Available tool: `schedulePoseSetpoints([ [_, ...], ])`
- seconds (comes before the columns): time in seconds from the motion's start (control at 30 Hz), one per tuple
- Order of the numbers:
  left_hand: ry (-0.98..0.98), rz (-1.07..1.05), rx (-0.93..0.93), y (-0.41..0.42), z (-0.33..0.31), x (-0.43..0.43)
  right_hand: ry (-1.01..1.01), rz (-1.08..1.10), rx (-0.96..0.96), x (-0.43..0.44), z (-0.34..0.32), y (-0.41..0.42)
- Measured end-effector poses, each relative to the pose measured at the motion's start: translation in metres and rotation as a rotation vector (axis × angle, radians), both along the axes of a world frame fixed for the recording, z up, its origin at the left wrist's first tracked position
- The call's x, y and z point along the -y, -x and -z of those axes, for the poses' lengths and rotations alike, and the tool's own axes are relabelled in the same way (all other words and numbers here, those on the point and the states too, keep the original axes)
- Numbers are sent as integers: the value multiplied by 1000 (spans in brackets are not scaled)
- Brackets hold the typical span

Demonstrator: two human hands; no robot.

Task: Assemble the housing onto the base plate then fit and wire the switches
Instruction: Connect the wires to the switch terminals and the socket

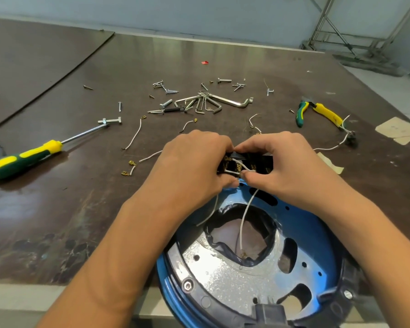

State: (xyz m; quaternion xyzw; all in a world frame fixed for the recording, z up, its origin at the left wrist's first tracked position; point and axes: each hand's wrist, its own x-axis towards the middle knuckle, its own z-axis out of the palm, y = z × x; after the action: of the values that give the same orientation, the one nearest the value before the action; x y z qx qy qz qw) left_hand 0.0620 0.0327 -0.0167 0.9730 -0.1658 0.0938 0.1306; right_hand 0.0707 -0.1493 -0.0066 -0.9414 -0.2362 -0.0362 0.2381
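A round blue housing point(317, 235) with a silver inner plate point(225, 278) lies at the table's near edge. At its far rim sits a black switch block point(244, 165) with brass terminals and short white wires point(240, 167). My left hand point(194, 166) grips the block's left end, fingers curled around it. My right hand point(279, 166) holds the right end and pinches a white wire point(245, 214) at the terminals between thumb and finger. That wire hangs down into the housing's central opening. Parts of the block are hidden under both hands.
A yellow-green screwdriver point(24, 158) lies at the left, yellow-green pliers point(317, 112) at the right. Hex keys point(208, 101), several bolts and screws lie beyond my hands. Loose white wires with brass connectors point(134, 134) lie left of my left hand.
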Motion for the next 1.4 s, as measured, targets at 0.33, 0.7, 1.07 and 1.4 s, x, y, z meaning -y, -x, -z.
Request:
schedulePoseSetpoints([
  [0.33, -35, 13, -20, -1, -1, 2, -49, -41, -55, 3, -2, -1],
  [0.7, 230, 28, -122, -3, 4, -2, -35, -64, -119, 15, -2, -11],
  [1.07, 639, -336, 46, -43, 37, -57, -75, -33, -70, 16, 5, -16],
  [1.4, 671, -507, -18, -64, 51, -90, -109, 1, -52, 20, 5, -23],
])
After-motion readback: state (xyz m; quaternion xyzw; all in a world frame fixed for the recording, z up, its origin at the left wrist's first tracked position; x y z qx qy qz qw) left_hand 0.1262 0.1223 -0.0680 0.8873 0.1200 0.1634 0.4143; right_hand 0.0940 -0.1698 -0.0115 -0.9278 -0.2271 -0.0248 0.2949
